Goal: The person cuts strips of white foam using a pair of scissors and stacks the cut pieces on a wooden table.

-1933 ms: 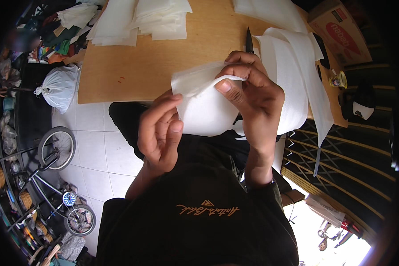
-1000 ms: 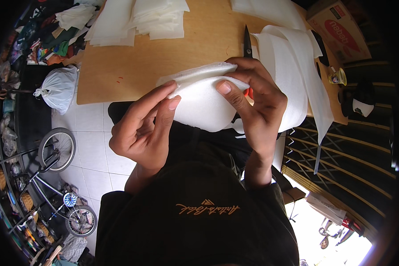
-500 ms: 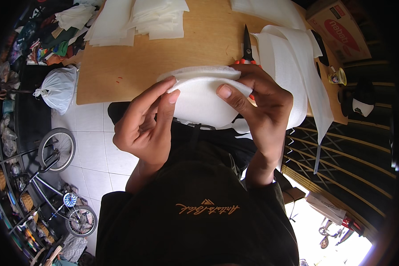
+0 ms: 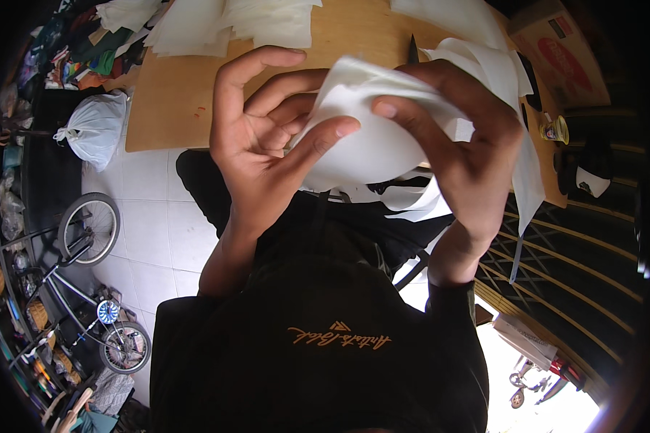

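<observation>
Two-handed, holds up a white sheet (image 4: 383, 151) toward one o'clock, with the bench (image 4: 170, 105) beyond. Pinches its three-o'clock side in the closed grip of the right hand (image 4: 477, 141). At nine, spreads the left hand (image 4: 256, 148) half wide, with thumb laid on the sheet; cannot tell whether pinching.

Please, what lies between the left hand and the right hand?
In the head view, a white sheet lies there, between the left hand and the right hand.
</observation>
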### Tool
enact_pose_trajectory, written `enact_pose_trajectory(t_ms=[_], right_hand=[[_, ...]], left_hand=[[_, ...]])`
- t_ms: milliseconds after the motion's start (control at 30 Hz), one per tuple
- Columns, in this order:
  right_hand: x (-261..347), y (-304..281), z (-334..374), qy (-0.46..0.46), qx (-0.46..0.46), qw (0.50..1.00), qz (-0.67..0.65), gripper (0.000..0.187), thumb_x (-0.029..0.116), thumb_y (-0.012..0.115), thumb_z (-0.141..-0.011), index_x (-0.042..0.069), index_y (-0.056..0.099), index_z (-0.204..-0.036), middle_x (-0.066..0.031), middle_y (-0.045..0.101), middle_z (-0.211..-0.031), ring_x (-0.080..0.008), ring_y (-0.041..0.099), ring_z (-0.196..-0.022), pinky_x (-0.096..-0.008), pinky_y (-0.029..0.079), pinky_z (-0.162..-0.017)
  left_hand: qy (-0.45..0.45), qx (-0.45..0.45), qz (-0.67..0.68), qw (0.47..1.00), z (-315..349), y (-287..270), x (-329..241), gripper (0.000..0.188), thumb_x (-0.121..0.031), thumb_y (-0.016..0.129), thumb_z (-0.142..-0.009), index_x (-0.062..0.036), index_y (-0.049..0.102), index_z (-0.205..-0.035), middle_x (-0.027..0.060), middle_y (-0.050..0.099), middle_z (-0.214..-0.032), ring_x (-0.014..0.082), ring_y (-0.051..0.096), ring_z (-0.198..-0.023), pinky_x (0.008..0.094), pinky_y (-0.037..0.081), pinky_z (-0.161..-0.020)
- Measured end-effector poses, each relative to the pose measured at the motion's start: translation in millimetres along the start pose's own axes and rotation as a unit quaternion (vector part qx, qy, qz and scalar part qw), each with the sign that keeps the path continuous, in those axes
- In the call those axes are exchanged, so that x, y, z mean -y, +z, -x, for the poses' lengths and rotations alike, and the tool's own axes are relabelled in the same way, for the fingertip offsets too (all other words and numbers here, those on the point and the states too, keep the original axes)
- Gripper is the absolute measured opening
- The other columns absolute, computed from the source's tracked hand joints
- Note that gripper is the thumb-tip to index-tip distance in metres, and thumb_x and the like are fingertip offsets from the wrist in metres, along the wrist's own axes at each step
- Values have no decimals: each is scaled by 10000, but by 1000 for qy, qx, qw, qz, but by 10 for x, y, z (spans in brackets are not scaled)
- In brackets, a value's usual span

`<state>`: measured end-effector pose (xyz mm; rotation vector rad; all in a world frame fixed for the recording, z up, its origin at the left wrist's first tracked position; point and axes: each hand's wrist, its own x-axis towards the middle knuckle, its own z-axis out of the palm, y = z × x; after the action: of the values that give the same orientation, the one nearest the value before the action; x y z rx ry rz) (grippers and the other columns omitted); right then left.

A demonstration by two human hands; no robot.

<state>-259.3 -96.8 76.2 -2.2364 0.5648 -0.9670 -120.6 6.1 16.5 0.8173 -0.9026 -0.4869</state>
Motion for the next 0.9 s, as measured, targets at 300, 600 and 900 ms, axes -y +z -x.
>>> enact_pose_trajectory(t_ms=[300, 600, 900], right_hand=[[-288, -986, 66, 69, -400, 910, 85, 341, 180, 741, -849, -62, 672, -1080, -144, 705, -978, -204, 687, -864, -343, 574, -807], [-768, -2142, 418, 98, -488, 855, 144, 381, 195, 748, -849, -92, 658, -1082, -173, 674, -1050, -230, 658, -939, -342, 559, -837], [-1132, -2713, 730, 149, -554, 806, 145, 492, 262, 766, -831, -111, 632, -1121, -205, 643, -1107, -277, 633, -1003, -381, 539, -905]], left_hand=[[-358, 291, -236, 855, 737, -698, 741, 430, -180, 838, -722, 53, 687, -1050, 108, 722, -941, 141, 658, -843, 306, 504, -793], [-453, 215, -259, 825, 754, -1403, 579, 284, -174, 823, -715, 35, 729, -883, 95, 721, -799, 111, 648, -747, 267, 503, -744], [-408, 97, -324, 848, 647, -2010, 194, 207, -65, 792, -703, 17, 713, -876, 64, 699, -798, 125, 648, -761, 264, 505, -756]])
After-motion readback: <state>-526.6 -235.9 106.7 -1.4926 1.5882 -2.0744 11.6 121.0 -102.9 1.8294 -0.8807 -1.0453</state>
